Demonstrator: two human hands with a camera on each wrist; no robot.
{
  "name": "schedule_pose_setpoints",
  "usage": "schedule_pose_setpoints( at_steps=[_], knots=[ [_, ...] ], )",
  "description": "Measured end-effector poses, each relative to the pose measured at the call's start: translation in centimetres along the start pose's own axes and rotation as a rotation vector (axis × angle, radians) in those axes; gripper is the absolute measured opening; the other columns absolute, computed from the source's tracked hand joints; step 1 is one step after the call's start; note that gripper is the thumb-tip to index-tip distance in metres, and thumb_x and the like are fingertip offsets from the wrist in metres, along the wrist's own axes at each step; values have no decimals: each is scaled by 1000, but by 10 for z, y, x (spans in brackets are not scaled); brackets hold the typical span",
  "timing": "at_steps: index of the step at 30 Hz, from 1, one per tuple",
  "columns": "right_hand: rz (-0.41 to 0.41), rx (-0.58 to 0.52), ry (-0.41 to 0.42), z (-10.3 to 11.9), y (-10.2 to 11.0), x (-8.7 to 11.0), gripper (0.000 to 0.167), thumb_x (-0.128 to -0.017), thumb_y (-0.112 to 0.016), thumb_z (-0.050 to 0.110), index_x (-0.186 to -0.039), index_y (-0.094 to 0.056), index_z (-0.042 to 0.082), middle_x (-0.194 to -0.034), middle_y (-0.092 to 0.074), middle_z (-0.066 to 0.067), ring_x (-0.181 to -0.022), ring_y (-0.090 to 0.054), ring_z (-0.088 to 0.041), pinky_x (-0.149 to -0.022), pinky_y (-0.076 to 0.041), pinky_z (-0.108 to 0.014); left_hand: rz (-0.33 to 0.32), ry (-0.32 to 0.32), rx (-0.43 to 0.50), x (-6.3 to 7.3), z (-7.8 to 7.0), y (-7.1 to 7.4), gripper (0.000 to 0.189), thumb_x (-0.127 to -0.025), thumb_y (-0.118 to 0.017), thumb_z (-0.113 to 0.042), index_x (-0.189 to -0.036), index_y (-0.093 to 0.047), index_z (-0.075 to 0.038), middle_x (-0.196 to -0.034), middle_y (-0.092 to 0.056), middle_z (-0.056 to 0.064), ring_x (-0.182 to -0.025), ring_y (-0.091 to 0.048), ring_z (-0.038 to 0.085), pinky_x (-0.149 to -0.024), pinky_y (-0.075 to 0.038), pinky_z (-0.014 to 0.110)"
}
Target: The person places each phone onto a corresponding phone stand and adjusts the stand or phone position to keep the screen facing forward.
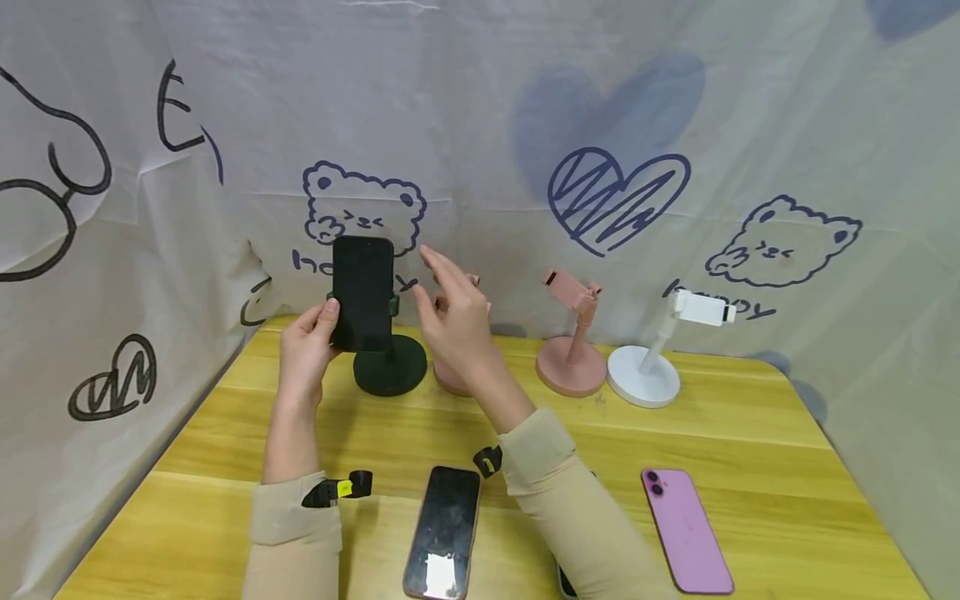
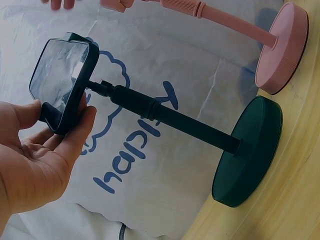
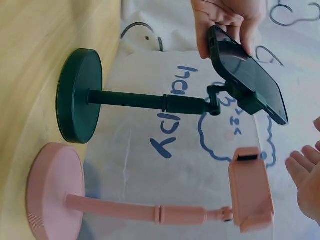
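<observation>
The right hand (image 1: 459, 325), fingers extended, touches nothing; the left hand (image 1: 303, 340) pinches the black phone (image 1: 363, 292) low, seemingly steadying it in the green stand (image 1: 390, 371) near the worktop's (image 1: 217, 442) back-left corner. Pink stands (image 1: 570, 367) nearby look wide-footed for stability.

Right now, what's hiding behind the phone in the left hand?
Behind the phone is the holder of the green stand; farther back, a bear drawing on the cloth. In the head view, the phone covers most of the holder and some writing under the bear.

Left hand (image 3: 229, 14) — grips phone (image 3: 251, 75) in green stand (image 3: 135, 100) | pink stand (image 3: 125, 208) beside | right hand (image 3: 309, 177) — apart
</observation>
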State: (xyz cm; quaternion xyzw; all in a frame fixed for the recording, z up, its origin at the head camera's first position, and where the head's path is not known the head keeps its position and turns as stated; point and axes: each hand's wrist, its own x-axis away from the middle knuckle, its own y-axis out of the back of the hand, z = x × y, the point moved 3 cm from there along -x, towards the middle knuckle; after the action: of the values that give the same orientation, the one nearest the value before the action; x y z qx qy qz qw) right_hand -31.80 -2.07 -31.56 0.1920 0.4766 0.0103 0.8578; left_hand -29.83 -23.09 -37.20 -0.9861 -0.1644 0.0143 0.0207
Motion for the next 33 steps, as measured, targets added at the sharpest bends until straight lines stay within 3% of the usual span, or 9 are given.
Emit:
schedule_pose_setpoints(
  at_steps=[3,5,7,12,18,25,28,33],
  knots=[
    [-96,-46,39,-1,8,8,44,-99,-65,-2,-143,-58,-5,-145,-59,-20,-85,-74,-28,-73,-64,-35,-7,4,-5,1,0,1,60,-106,-54,-46,-150,-56,-5,-141,-57,11,-108,-60,11,-88,-55,19],
    [-165,-42,62,-2,14,13,43,-97,-66,-5,-140,-60,-5,-142,-61,-21,-97,-74,-31,-79,-64,-41,-10,7,-4,1,0,1,61,-106,-54,-47,-149,-56,-4,-140,-57,10,-109,-60,12,-90,-54,20],
    [-227,-25,72,-4,18,19,43,-95,-67,-7,-137,-61,-6,-140,-62,-21,-102,-72,-31,-76,-62,-41,-16,10,-6,1,0,2,61,-105,-54,-48,-148,-57,-5,-138,-57,8,-109,-59,12,-91,-54,20],
    [-321,-24,12,-11,25,37,43,-93,-69,-8,-135,-63,-7,-139,-62,-21,-122,-65,-32,-82,-60,-47,-10,5,-8,1,-1,2,62,-105,-55,-49,-146,-58,-3,-132,-59,5,-108,-60,12,-92,-53,22],
    [-300,-78,-187,-23,27,60,46,-97,-68,-1,-142,-59,-3,-144,-59,-17,-133,-58,-32,-107,-52,-51,-5,-1,-4,1,-1,1,62,-105,-55,-49,-146,-58,-2,-130,-59,4,-108,-60,12,-90,-53,21],
    [-200,-240,-475,-39,23,76,47,-106,-58,2,-152,-51,4,-151,-54,-16,-141,-53,-27,-112,-47,-31,-9,-6,0,1,1,2,60,-106,-56,-46,-143,-59,0,-128,-59,4,-106,-61,13,-87,-54,20],
    [-188,-275,-519,-43,24,77,45,-106,-57,3,-152,-52,2,-150,-55,-18,-138,-55,-29,-111,-48,-31,-5,-11,1,2,1,2,57,-107,-55,-45,-141,-60,1,-122,-59,2,-104,-60,14,-86,-55,19],
    [-210,-326,-522,-48,26,72,42,-105,-59,2,-146,-56,-3,-143,-60,-22,-131,-60,-33,-106,-52,-33,-19,-24,-12,1,0,1,57,-107,-54,-46,-138,-61,1,-120,-59,3,-104,-59,15,-89,-54,22]
  ],
)
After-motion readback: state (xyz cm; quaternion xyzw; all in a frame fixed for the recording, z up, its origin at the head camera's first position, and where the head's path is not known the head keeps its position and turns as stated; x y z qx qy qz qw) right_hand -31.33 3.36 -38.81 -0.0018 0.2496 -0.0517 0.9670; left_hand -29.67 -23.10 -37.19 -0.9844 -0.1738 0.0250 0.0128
